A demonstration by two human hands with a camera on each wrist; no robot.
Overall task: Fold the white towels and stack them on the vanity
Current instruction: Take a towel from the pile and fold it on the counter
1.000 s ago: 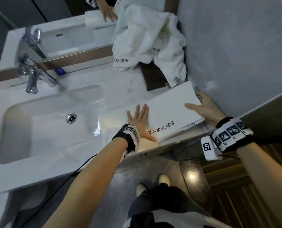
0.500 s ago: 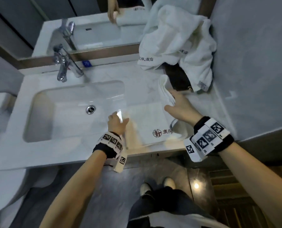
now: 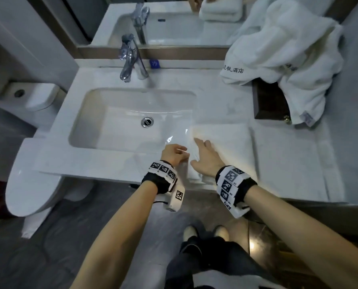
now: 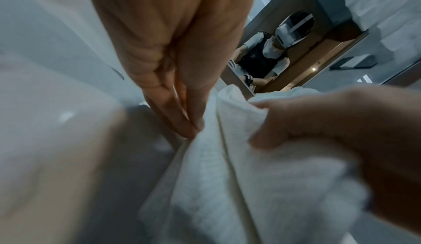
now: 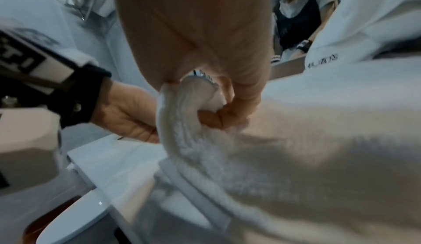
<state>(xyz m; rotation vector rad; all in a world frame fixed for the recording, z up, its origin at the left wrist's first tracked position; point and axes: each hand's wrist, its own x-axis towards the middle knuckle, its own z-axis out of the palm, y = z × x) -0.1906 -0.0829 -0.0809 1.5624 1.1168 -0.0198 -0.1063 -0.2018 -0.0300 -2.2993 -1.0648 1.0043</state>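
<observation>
- We read dark embroidered Chinese characters, 假酒店, on the loose towel (image 3: 282,51) heaped at the far right of the vanity (image 3: 226,101); a small sewn label hangs from its near corner, too small to read.
- A blue sticker (image 3: 154,63) sits on the ledge behind the tap (image 3: 130,59); its mark is not legible.
- Our wristbands carry black-and-white square code markers, three showing on each band.
- We count two towels on the vanity: the loose one and a folded towel (image 3: 224,147) lying flat just right of the sink (image 3: 132,119), at the near edge.
- The mirror (image 3: 174,19) also shows a reflection of a neat folded towel.
- The sink holds nothing but its one round metal drain (image 3: 147,122).
- A dark brown tray (image 3: 267,103) lies at the far right, partly covered by the loose towel; we cannot tell what it holds.
- Our left hand (image 3: 174,153) pinches the left edge of the folded towel between thumb and fingertips, as the left wrist view shows (image 4: 182,78).
- Our right hand (image 3: 207,158) lies on the same left edge, thumb spread in the head view; the right wrist view shows its fingers (image 5: 227,116) curled round a rolled fold of the cloth.
- The two hands are just beside each other.
- One toilet (image 3: 34,178) stands at the left.
</observation>
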